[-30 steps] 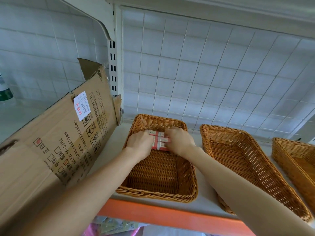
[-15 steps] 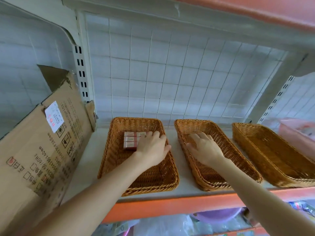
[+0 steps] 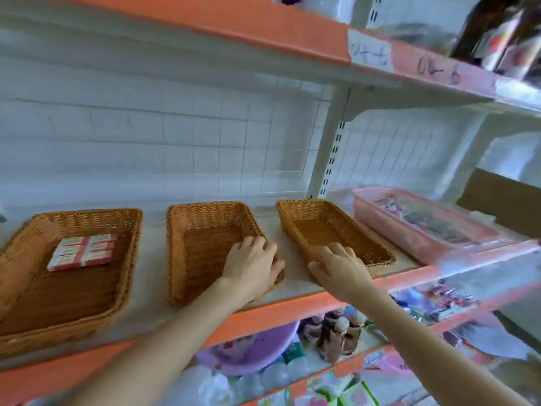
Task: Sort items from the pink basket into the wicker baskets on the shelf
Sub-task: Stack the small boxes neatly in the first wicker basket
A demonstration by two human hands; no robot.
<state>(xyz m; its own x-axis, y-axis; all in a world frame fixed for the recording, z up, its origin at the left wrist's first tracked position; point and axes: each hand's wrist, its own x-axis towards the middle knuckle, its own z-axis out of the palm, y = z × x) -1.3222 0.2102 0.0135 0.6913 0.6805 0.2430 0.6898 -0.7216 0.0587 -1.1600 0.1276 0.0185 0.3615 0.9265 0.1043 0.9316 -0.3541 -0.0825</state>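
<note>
The fingers (image 3: 248,244) of the left hand (image 3: 251,268) bend over the right front corner of the middle basket (image 3: 205,209), and the fingers (image 3: 336,250) of the right hand (image 3: 339,268) lie across the near left corner of the right basket (image 3: 307,205). Neither hand carries an item. The frame is blurred, so I cannot tell whether either hand grips its rim or only rests on it.

The sorting looks barely begun. In the left basket (image 3: 70,218), at the lower left of the frame, lies one flat block of small red-and-white boxes (image 3: 82,253). The middle and right baskets show only bare wicker.

The pink basket (image 3: 389,227) stands at the right of the frame on the same shelf (image 3: 152,259), just beside the right basket. It looks well filled, though its contents are too smeared to name. Most of the work is probably left: more items must be lifted from it and two wicker baskets have had nothing put in.
</note>
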